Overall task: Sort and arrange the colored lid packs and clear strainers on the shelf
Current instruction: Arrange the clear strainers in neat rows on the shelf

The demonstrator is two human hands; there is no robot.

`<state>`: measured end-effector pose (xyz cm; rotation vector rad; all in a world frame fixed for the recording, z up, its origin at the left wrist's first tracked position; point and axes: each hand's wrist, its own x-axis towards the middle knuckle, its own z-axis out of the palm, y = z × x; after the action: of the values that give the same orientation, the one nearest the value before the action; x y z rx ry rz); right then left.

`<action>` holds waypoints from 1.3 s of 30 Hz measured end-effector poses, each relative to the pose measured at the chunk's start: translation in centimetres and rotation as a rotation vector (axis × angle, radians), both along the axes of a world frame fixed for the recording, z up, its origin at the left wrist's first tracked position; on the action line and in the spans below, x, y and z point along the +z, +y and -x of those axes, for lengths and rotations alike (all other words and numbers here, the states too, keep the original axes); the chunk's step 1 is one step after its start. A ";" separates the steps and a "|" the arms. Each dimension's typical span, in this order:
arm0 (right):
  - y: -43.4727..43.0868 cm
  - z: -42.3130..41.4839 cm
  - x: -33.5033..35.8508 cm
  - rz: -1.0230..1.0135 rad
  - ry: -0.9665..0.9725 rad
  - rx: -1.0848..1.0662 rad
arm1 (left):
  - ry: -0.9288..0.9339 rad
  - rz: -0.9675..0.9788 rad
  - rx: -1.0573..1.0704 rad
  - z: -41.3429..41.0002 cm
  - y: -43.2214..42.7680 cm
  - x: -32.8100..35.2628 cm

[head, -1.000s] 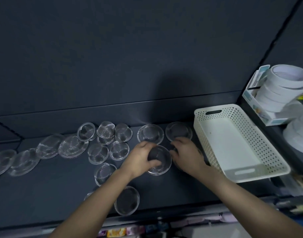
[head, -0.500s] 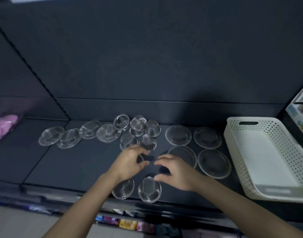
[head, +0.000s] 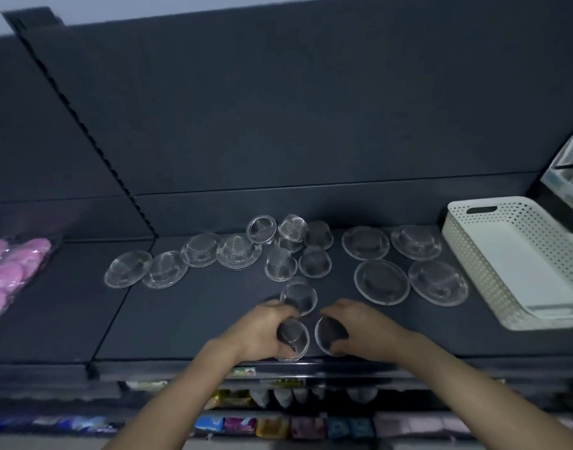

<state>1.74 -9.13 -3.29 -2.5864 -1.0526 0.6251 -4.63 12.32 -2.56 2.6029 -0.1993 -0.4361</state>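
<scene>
Near the front edge of the dark shelf (head: 181, 323), I saw both hands working side by side. The left hand (head: 262, 329) had its fingers (head: 273, 306) curled round a small clear strainer (head: 294, 334), held tilted at the shelf lip. The right hand (head: 363, 329) gripped a second small strainer (head: 330, 332) between curled fingers and thumb, also tilted. The two pieces sat just beside each other, and I could not tell whether their rims touched. A third small strainer (head: 299, 295) lay on the shelf just behind them, close to the left hand's knuckles. Farther back, a loose cluster of small strainers (head: 290, 245) sat against the rear panel, some leaning on one another. To its left ran a row of wide strainers (head: 165, 269), overlapping at the rims. To the right of the cluster, four wide strainers (head: 381, 282) lay in two rows of two, domes up, near a white perforated basket (head: 473, 251) at the shelf's right end. Well apart on the left, in the neighbouring bay, lay the pink lid packs (head: 9, 274), blurred in their clear wrap. Below the shelf I made out a row of coloured packets (head: 272, 425), too blurred to read.
</scene>
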 end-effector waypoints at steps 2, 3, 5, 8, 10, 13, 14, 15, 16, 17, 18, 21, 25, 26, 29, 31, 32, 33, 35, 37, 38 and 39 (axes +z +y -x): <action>0.5 0.5 0.3 -0.032 -0.002 -0.044 | -0.052 0.002 -0.016 0.2 0.1 -0.2; 0.8 0.8 0.5 -0.049 0.001 -0.071 | -0.072 0.011 -0.013 0.3 0.3 -0.2; 1.4 1.3 0.8 -0.097 0.017 -0.132 | -0.101 0.027 0.000 0.5 0.7 -0.1; 2.7 2.1 1.4 -0.183 0.019 -0.178 | -0.128 0.035 0.027 1.0 2.3 0.2; 3.9 2.6 1.8 -0.213 0.023 -0.186 | -0.129 0.040 0.062 1.7 3.8 0.3; 6.2 3.1 1.8 -0.231 0.018 -0.166 | -0.143 0.036 0.140 2.8 6.0 0.3; 7.1 3.1 1.7 -0.239 0.022 -0.160 | -0.154 0.034 0.172 3.0 6.6 0.3; 8.0 3.1 1.6 -0.240 0.027 -0.151 | -0.163 0.032 0.204 3.2 7.2 0.3; 8.9 3.1 1.5 -0.241 0.025 -0.135 | -0.169 0.029 0.236 3.4 7.8 0.3; 9.8 3.0 1.4 -0.237 0.020 -0.115 | -0.166 0.026 0.271 3.5 8.5 0.3; 10.7 2.9 1.3 -0.231 0.020 -0.096 | -0.155 0.026 0.307 3.7 9.1 0.2; 13.1 2.7 0.6 -0.198 0.041 -0.059 | -0.107 0.013 0.400 4.7 11.0 0.1; 15.6 2.5 -0.3 -0.153 0.077 0.006 | -0.046 0.003 0.507 6.2 13.5 -0.5; 16.3 2.5 -0.5 -0.154 0.065 0.022 | -0.042 0.001 0.525 6.5 14.0 -0.6; 18.3 2.9 -1.2 -0.186 0.058 0.034 | -0.046 0.007 0.559 7.1 15.6 -1.0; 19.4 3.3 -1.3 -0.203 0.073 0.036 | -0.050 -0.001 0.578 7.6 16.7 -0.9; 19.8 3.5 -1.3 -0.204 0.077 0.042 | -0.051 -0.008 0.588 7.8 17.3 -1.0; 20.3 3.6 -1.4 -0.199 0.079 0.046 | -0.054 -0.014 0.598 8.1 18.0 -1.1; 21.1 3.9 -1.5 -0.188 0.080 0.038 | -0.063 -0.029 0.603 8.6 19.3 -1.3; 21.9 4.4 -1.5 -0.189 0.094 0.010 | -0.060 -0.030 0.587 9.0 20.4 -1.2; 22.3 4.7 -1.5 -0.194 0.106 -0.006 | -0.055 -0.027 0.575 9.1 20.9 -1.2; 22.8 5.0 -1.4 -0.197 0.117 -0.020 | -0.050 -0.024 0.561 9.3 21.4 -1.1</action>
<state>-3.22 13.68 -4.72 -2.3595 -0.9965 0.6260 -13.92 33.71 -3.70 2.5461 0.5122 -0.1695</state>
